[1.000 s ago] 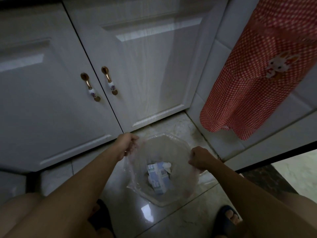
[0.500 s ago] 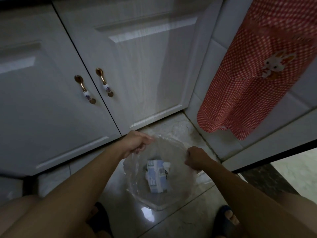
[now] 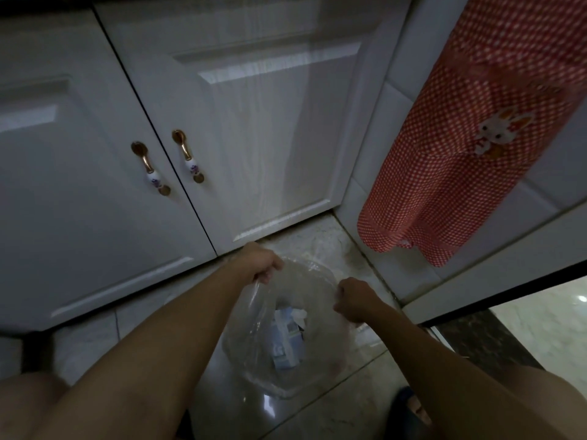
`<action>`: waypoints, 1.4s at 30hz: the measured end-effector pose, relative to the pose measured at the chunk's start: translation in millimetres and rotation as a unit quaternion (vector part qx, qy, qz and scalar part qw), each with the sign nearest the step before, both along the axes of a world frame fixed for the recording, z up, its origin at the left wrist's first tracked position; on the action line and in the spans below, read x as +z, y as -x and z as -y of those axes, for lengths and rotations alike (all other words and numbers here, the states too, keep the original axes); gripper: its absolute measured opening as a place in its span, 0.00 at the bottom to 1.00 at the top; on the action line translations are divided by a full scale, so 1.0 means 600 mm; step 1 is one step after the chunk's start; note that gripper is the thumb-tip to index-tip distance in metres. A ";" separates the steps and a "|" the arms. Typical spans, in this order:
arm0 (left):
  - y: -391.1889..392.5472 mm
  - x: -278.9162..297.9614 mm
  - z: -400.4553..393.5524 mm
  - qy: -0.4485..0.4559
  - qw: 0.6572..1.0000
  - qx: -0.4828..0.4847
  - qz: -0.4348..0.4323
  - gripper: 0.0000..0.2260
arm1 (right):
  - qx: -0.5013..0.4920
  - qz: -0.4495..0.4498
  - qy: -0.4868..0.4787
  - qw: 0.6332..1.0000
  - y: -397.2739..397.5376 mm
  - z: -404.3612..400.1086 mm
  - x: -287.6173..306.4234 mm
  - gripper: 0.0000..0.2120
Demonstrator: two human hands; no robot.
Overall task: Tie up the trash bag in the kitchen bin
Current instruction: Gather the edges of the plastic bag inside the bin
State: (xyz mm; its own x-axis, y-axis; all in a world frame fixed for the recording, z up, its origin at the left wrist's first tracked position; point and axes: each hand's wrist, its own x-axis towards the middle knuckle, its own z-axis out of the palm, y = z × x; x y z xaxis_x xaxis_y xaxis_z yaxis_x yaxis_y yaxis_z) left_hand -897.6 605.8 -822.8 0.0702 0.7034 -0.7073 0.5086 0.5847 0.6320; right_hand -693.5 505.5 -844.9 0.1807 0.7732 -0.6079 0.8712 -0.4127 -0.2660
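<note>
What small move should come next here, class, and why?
Probably draw both hands together over the middle. The left hand and right hand each pinch opposite edges of the clear bag, whose mouth gapes open over a blue carton; the edges must meet before knotting.

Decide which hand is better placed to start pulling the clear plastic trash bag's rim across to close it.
Probably the left hand: it grips the far-left rim of the clear plastic trash bag, raised and gathered. The right hand also pinches its rim, so it can hold steady as the anchor. It is a close call.
</note>
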 end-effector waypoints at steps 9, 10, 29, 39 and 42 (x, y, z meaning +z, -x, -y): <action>-0.025 0.021 -0.006 -0.112 0.950 -0.198 -0.212 0.10 | 0.019 0.005 0.002 1.000 -0.004 -0.004 -0.003 0.18; -0.027 0.021 -0.007 -0.112 0.958 -0.187 -0.188 0.10 | 0.019 0.005 0.001 1.000 -0.004 -0.005 -0.003 0.18; 0.046 0.078 0.065 -0.075 0.956 -0.285 -0.014 0.22 | -0.249 -0.249 0.064 0.934 -0.044 0.031 0.000 0.25; 0.092 0.097 0.102 -0.065 0.921 -0.308 -0.229 0.24 | -0.493 -0.423 0.123 0.750 -0.018 0.092 -0.034 0.35; 0.099 0.098 0.107 -0.048 0.935 -0.274 -0.219 0.19 | -0.526 -0.451 0.087 0.716 -0.005 0.102 -0.035 0.18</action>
